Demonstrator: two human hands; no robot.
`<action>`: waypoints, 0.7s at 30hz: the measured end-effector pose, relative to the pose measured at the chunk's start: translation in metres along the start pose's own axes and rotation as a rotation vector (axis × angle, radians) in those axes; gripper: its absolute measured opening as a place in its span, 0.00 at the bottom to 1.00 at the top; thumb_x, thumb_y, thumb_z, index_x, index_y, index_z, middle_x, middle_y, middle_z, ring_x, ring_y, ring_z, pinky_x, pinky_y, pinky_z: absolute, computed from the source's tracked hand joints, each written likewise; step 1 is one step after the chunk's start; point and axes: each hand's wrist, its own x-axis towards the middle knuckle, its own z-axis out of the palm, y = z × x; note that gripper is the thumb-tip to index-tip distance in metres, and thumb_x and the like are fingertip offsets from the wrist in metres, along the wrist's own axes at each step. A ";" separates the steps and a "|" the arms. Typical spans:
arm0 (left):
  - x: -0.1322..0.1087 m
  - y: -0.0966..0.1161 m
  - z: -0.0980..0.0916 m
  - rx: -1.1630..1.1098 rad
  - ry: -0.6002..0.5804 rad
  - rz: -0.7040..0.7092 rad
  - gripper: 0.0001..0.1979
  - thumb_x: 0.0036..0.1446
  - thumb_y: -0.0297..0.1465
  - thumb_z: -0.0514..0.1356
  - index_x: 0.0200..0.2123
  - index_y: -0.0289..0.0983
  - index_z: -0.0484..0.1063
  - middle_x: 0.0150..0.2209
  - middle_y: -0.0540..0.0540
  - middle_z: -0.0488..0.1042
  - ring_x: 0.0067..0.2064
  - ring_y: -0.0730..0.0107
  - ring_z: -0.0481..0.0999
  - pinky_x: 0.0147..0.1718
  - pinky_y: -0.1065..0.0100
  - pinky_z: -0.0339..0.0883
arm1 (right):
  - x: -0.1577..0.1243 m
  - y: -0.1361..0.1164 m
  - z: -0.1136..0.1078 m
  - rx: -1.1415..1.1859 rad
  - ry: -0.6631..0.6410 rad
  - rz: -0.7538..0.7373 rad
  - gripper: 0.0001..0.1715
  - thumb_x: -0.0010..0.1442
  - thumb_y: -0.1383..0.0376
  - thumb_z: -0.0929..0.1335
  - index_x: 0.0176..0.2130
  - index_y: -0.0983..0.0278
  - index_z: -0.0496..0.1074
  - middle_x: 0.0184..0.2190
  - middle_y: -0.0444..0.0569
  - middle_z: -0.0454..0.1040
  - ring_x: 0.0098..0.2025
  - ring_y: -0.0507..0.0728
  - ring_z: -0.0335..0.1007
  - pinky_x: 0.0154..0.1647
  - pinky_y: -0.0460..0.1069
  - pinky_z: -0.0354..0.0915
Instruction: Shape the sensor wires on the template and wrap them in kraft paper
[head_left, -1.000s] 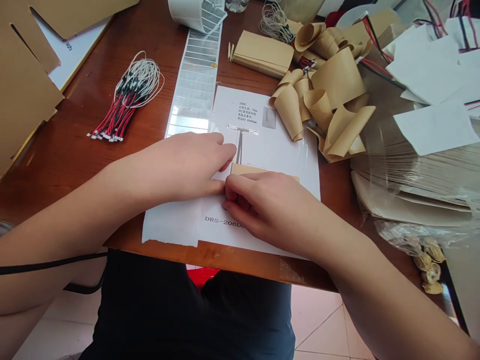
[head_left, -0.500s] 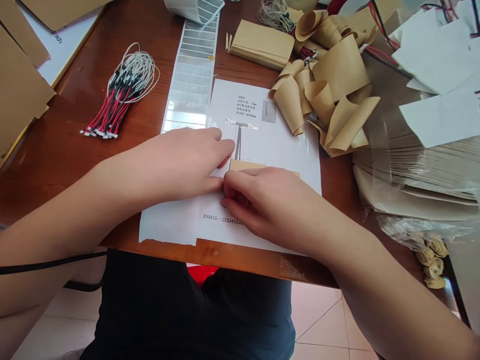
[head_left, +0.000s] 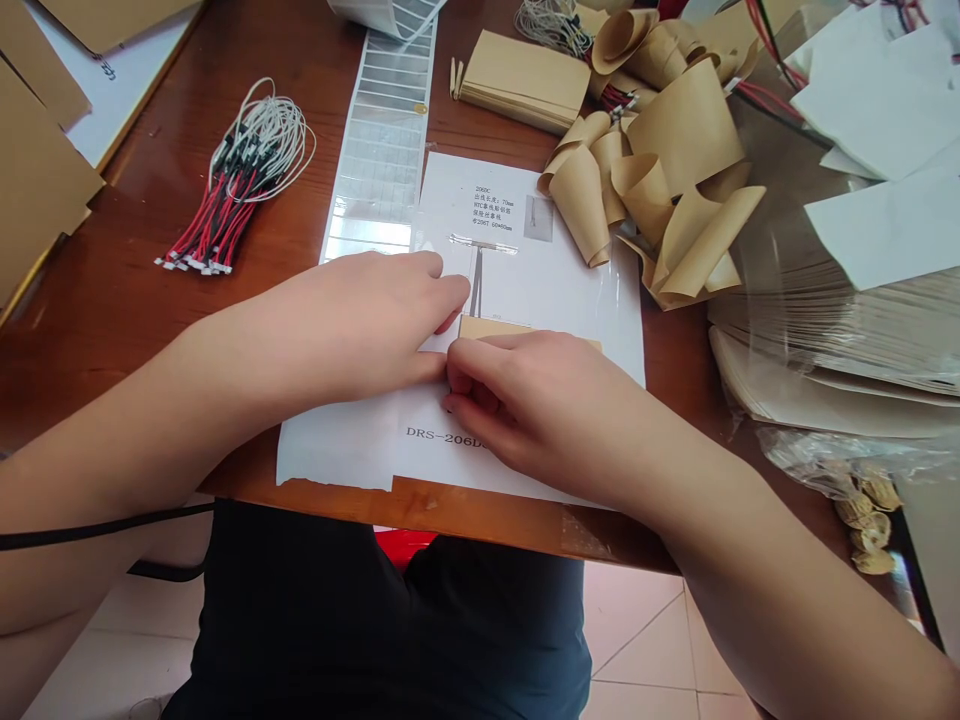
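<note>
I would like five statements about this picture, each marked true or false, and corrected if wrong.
1. The left hand and right hand are close together. True.
2. The right hand is spread flat. False: it is curled.
3. The right hand partly hides a brown piece. True.
4. A wire bundle lies left of the printed sheet. True.
5. The wire bundle is in the left hand. False: it lies on the table.

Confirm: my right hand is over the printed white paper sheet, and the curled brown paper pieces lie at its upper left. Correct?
No: the head view shows the curled brown paper pieces at the upper right of the printed white paper sheet under your right hand.
</note>
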 end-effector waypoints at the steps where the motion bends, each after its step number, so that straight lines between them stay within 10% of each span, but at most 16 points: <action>1: 0.000 0.000 0.000 -0.001 0.003 0.000 0.18 0.63 0.45 0.53 0.46 0.40 0.73 0.44 0.42 0.74 0.45 0.54 0.78 0.43 0.59 0.68 | 0.000 0.000 0.001 -0.003 0.005 -0.005 0.11 0.64 0.69 0.63 0.30 0.60 0.59 0.24 0.43 0.66 0.26 0.53 0.59 0.27 0.50 0.45; 21: 0.001 0.001 -0.001 0.006 -0.012 -0.009 0.17 0.62 0.44 0.54 0.45 0.40 0.72 0.44 0.43 0.73 0.44 0.56 0.77 0.42 0.60 0.68 | 0.001 0.002 0.000 0.008 0.016 -0.010 0.12 0.65 0.69 0.63 0.29 0.60 0.58 0.24 0.44 0.66 0.26 0.52 0.60 0.27 0.50 0.44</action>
